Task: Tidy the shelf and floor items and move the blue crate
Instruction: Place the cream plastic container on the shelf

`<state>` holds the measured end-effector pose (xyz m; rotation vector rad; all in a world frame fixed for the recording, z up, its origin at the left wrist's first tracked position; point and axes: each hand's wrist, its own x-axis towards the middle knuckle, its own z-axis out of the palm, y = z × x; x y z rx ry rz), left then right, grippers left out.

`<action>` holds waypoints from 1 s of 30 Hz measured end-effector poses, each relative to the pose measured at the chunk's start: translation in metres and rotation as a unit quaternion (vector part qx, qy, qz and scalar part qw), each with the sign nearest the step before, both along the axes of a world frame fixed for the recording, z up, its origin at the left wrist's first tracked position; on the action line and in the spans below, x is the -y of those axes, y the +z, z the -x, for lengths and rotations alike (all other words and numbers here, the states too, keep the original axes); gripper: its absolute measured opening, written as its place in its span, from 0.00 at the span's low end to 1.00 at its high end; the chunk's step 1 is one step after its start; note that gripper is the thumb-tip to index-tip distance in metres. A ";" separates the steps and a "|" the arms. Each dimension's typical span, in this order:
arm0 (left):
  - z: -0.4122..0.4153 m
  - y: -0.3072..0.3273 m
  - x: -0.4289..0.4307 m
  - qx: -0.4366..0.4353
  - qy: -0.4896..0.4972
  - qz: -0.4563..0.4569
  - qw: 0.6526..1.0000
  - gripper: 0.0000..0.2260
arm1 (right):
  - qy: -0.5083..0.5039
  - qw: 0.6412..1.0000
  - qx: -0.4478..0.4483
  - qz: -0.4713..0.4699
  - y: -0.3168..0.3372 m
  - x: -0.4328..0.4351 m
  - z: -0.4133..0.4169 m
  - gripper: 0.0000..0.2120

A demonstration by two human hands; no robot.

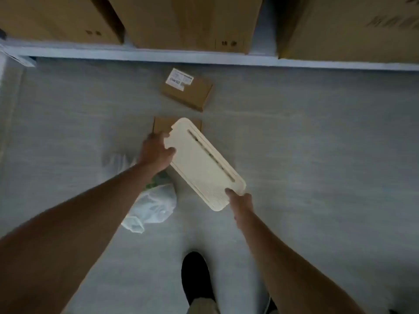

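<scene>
head view, nearest the camera: a black shoe [196,277] is planted on the grey floor [317,155]. further out, a cream moulded pulp tray [204,164] is held off the floor at both ends, the left hand [156,150] clamped on its far corner, the right hand [241,205] pinching its near corner. a white plastic bag [152,209] lies below the left arm. beyond, a flat carton [162,124] is half hidden under the tray, then a labelled parcel [188,91], then large cartons [190,21] on the white shelf [158,55]. floor tidying seems in hand; next, a place for the tray is needed. no blue crate is seen.
</scene>
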<state>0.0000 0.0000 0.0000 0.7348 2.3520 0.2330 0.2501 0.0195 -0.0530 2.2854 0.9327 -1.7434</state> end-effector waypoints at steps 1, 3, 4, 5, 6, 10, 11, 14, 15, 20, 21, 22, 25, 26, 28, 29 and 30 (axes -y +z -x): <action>0.006 -0.016 -0.005 -0.008 0.000 0.006 1.000 0.25 | -0.048 0.999 -0.001 0.017 -0.012 0.003 0.005 0.39; 0.015 -0.039 -0.015 0.001 0.015 0.033 0.999 0.30 | -0.112 0.991 -0.023 0.069 -0.032 0.006 0.012 0.45; 0.018 -0.045 -0.018 0.033 0.029 0.046 0.998 0.32 | -0.131 0.988 -0.038 0.076 -0.042 0.007 0.013 0.45; 0.021 -0.053 -0.020 0.062 0.042 0.045 0.996 0.34 | -0.144 0.985 -0.054 0.081 -0.048 0.008 0.014 0.45; 0.023 -0.055 -0.020 0.079 0.052 0.047 0.994 0.34 | -0.161 0.982 -0.062 0.083 -0.052 0.009 0.015 0.45; 0.025 -0.034 -0.015 0.063 0.054 0.026 0.996 0.31 | -0.176 0.978 -0.079 0.080 -0.028 -0.001 0.009 0.40; 0.021 -0.018 -0.013 0.060 0.059 0.014 0.996 0.30 | -0.172 0.979 -0.083 0.073 -0.011 -0.005 0.005 0.39; 0.001 0.045 -0.012 0.059 0.081 -0.019 0.995 0.28 | -0.176 0.981 -0.079 0.028 0.054 -0.019 -0.012 0.34; -0.009 0.076 -0.013 0.062 0.087 -0.030 0.994 0.27 | -0.175 0.982 -0.073 0.011 0.086 -0.024 -0.019 0.33; -0.059 0.265 -0.021 0.085 0.098 -0.112 0.985 0.25 | -0.147 0.984 -0.040 -0.091 0.281 -0.057 -0.062 0.30; -0.069 0.303 -0.023 0.089 0.096 -0.129 0.983 0.24 | -0.144 0.983 -0.037 -0.112 0.321 -0.064 -0.072 0.28; -0.080 0.343 -0.027 0.094 0.095 -0.143 0.981 0.24 | -0.137 0.981 -0.033 -0.134 0.361 -0.073 -0.081 0.27; -0.110 0.452 -0.039 0.097 0.092 -0.192 0.972 0.22 | -0.101 0.976 -0.025 -0.191 0.476 -0.096 -0.109 0.27; -0.120 0.484 -0.043 0.093 0.090 -0.204 0.970 0.22 | -0.087 0.973 -0.019 -0.212 0.510 -0.104 -0.118 0.28; -0.137 0.536 -0.054 0.090 0.080 -0.233 0.965 0.22 | -0.066 0.963 -0.012 -0.261 0.574 -0.121 -0.136 0.30; -0.146 0.560 -0.061 0.094 0.078 -0.246 0.961 0.23 | -0.053 0.958 -0.004 -0.282 0.602 -0.130 -0.146 0.29; -0.155 0.581 -0.069 0.098 0.079 -0.258 0.958 0.23 | -0.038 0.953 0.005 -0.299 0.628 -0.140 -0.155 0.29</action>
